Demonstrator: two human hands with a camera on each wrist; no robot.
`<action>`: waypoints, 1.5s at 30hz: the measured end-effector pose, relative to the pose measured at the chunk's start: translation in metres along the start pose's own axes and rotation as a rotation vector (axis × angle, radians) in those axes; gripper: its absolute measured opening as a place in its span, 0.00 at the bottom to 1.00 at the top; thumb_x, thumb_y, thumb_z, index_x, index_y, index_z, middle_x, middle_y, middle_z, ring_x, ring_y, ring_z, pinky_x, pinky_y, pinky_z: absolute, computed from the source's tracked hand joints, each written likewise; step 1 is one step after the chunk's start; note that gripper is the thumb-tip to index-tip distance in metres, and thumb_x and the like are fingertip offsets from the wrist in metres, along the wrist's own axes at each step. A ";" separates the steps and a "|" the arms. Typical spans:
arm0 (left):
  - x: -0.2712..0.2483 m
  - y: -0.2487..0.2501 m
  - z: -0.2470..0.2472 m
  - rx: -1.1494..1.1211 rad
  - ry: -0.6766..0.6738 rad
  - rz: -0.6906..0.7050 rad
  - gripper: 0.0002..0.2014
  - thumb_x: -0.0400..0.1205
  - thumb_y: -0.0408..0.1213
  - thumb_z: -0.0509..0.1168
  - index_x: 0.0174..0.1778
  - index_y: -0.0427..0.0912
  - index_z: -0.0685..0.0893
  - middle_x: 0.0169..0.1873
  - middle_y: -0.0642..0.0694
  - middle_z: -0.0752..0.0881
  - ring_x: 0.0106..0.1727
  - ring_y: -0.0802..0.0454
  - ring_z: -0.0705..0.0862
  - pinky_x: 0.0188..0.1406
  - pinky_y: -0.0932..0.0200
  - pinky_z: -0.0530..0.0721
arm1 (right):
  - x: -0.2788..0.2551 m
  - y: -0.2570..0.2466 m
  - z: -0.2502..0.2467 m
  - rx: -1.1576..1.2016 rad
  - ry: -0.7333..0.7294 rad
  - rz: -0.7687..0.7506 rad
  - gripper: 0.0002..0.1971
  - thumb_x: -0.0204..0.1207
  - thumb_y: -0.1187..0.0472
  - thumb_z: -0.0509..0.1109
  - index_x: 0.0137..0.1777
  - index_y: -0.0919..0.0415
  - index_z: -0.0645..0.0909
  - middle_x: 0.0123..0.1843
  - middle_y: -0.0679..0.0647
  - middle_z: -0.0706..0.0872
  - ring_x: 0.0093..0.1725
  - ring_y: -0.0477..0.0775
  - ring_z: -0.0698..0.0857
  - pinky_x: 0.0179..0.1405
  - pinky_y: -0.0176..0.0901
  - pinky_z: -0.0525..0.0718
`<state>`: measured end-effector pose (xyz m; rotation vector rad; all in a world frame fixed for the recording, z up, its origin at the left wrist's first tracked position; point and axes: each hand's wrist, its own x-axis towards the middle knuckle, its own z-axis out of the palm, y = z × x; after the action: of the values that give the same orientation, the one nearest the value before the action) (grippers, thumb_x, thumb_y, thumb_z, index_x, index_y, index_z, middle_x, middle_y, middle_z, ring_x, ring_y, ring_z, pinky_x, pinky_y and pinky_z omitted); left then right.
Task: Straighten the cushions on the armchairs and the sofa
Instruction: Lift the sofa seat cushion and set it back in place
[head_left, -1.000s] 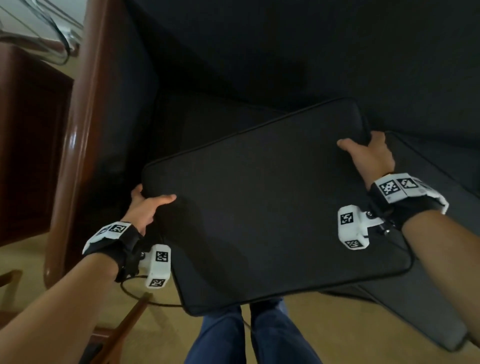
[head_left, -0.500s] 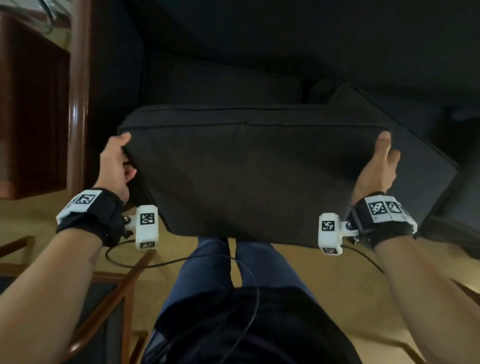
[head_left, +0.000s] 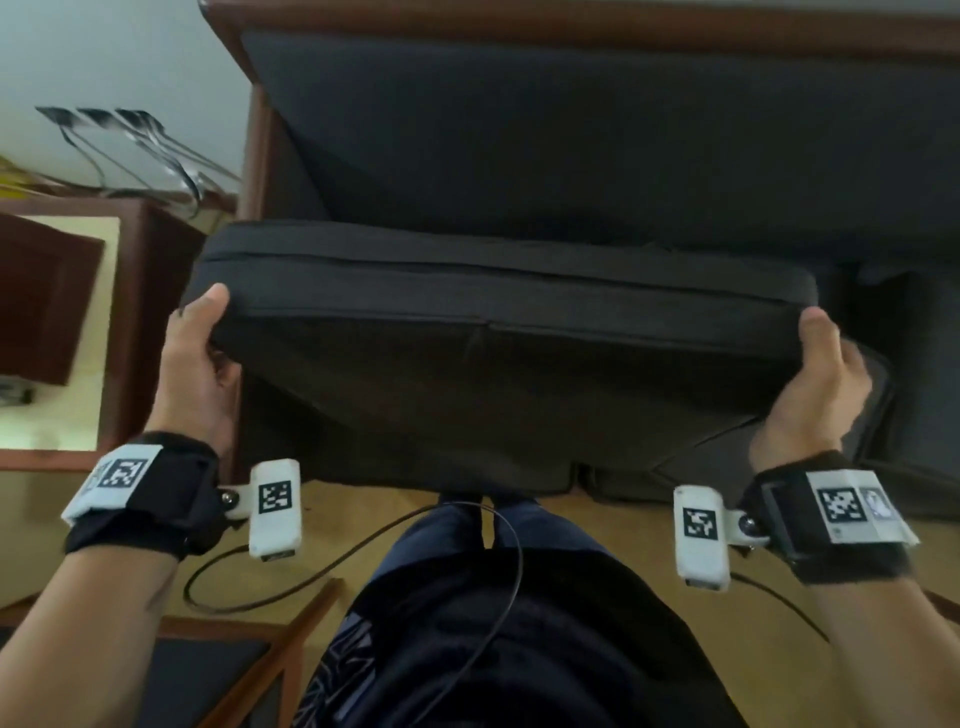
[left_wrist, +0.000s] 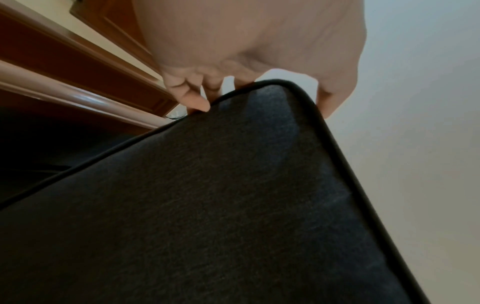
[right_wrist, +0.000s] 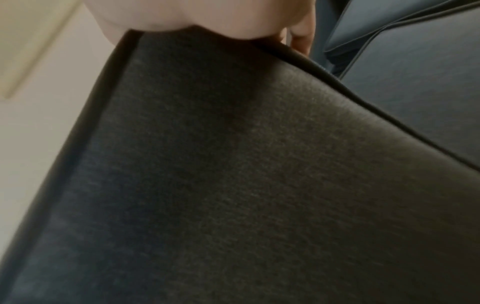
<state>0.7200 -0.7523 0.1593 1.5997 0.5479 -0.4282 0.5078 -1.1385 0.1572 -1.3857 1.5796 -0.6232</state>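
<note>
Head view: cushion (head_left: 498, 332) held on edge, approx. upright, in front of the sofa (head_left: 519, 135) backrest and above the seat. Left hand (head_left: 195, 364) grips its upper-left corner, thumb over the top edge; right hand (head_left: 815, 384) grips the upper-right corner likewise. Left wrist view: fingers (left_wrist: 197, 100) curl over the piped corner, thumb on the opposite face; firm grip. Right wrist view: palm pressed on the cushion face, one finger (right_wrist: 301, 37) wrapped behind the edge. Handling est.: soft foam slab, light, holds shape w/ minor sag; fabric non-slip; take hold at corners or along piping, both hands. Vs. 0.5 s ago: cushion tipped further upright, top band now facing the camera, and raised toward the backrest; grip points unchanged.
</note>
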 end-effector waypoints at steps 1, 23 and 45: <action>0.000 0.002 0.001 -0.005 0.020 0.006 0.22 0.83 0.52 0.64 0.71 0.48 0.77 0.55 0.54 0.86 0.45 0.65 0.86 0.36 0.72 0.82 | 0.001 -0.002 0.004 0.003 -0.007 -0.023 0.17 0.65 0.36 0.69 0.37 0.49 0.83 0.44 0.45 0.87 0.53 0.51 0.85 0.64 0.53 0.81; 0.058 -0.053 -0.024 -0.066 0.171 -0.185 0.32 0.80 0.55 0.68 0.79 0.56 0.66 0.66 0.52 0.80 0.60 0.56 0.82 0.50 0.57 0.78 | -0.113 -0.050 0.109 -0.770 -0.481 -0.984 0.37 0.67 0.43 0.68 0.76 0.58 0.69 0.78 0.60 0.72 0.82 0.62 0.64 0.78 0.65 0.58; 0.076 -0.072 -0.155 0.580 -0.452 0.033 0.43 0.72 0.46 0.79 0.81 0.53 0.65 0.75 0.52 0.74 0.72 0.57 0.74 0.70 0.57 0.74 | -0.275 -0.012 0.234 -1.322 -0.765 -1.148 0.34 0.54 0.50 0.79 0.61 0.55 0.74 0.52 0.51 0.85 0.52 0.55 0.83 0.56 0.51 0.76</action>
<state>0.7331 -0.5871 0.0725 1.9713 0.0435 -0.9576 0.7038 -0.8350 0.1440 -3.0180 0.2696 0.5401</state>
